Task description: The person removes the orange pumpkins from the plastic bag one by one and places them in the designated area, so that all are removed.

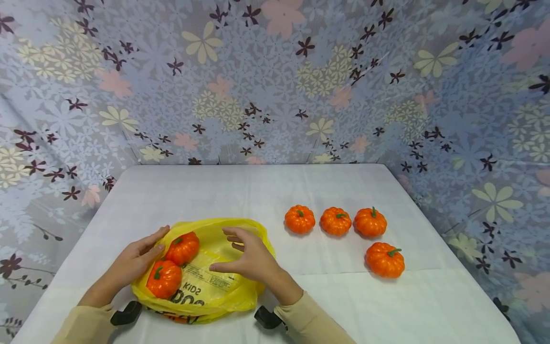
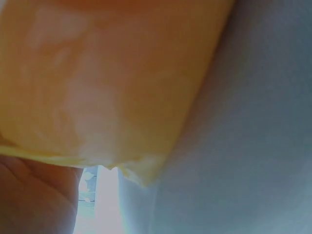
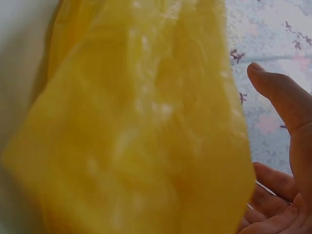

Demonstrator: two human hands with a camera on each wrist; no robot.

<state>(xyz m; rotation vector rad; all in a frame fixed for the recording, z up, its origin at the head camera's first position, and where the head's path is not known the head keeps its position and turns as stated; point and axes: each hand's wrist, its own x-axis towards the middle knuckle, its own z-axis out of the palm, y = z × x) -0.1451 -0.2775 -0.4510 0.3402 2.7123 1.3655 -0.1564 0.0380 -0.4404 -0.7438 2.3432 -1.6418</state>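
Note:
A yellow plastic bag with dark print lies with its mouth spread wide on the table. Two small orange toy pumpkins, an upper pumpkin and a lower pumpkin, sit at its left inside. My left hand rests along the bag's left rim, fingers extended. Over the right part of the mouth is my right hand, thumb and fingers apart, holding nothing. Yellow plastic fills much of the left wrist view beside the left palm. In the right wrist view, the bag's side stands before the right hand.
Right of the bag are more pumpkins: a row of three, with a left one, a middle one and a right one, and a nearer one. A white cloth covers the table. Flowered fabric hangs behind.

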